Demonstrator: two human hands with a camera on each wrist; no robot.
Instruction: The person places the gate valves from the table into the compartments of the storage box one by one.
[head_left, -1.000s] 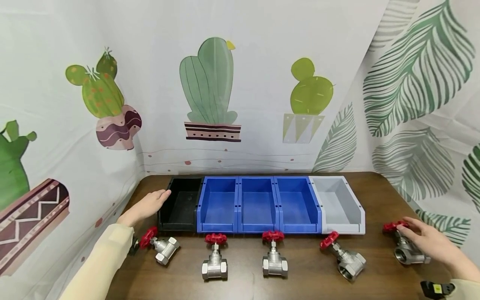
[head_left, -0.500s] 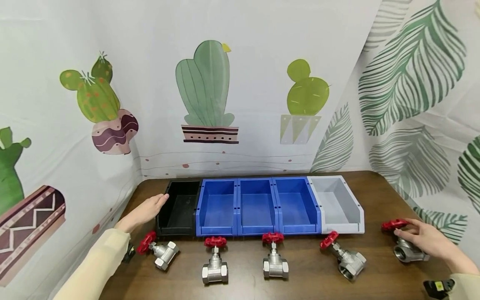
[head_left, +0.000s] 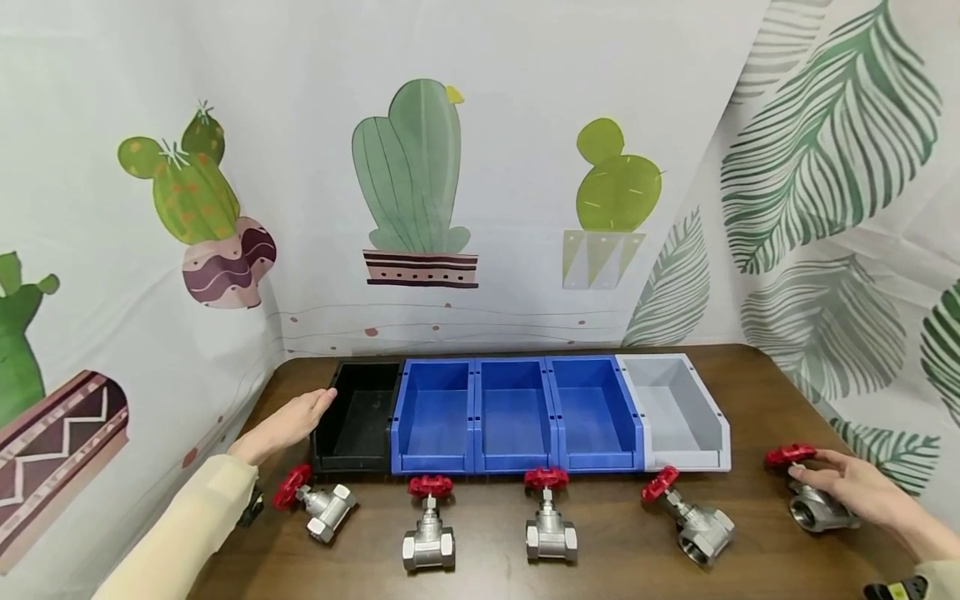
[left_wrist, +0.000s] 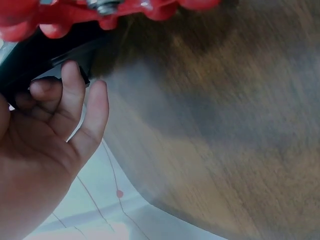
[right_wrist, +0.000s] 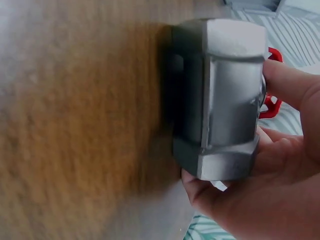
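Right hand (head_left: 862, 487) grasping the right-end valve (head_left: 816, 510): thumb at the neck just below the red handwheel (head_left: 789, 455), fingers round the steel body per the right wrist view. Valve sits right at the tabletop (head_left: 491, 575), right of the grey bin (head_left: 686, 459) and apart from it; can't tell if it's lifted. Left hand (head_left: 291, 419) relaxed, not clenched, fingers loosely bent along the outer left wall of the black bin (head_left: 350, 463); exact contact unclear. Bins in one row, left to right: black, three blue bins (head_left: 516, 460), grey. Four more valves in front of the row: left-end valve (head_left: 327, 510) slanted, near the left sleeve (head_left: 180, 529); second valve (head_left: 429, 547) and third valve (head_left: 551, 537) with handwheels toward the blue bins; fourth valve (head_left: 703, 533) slanted, in front of grey.
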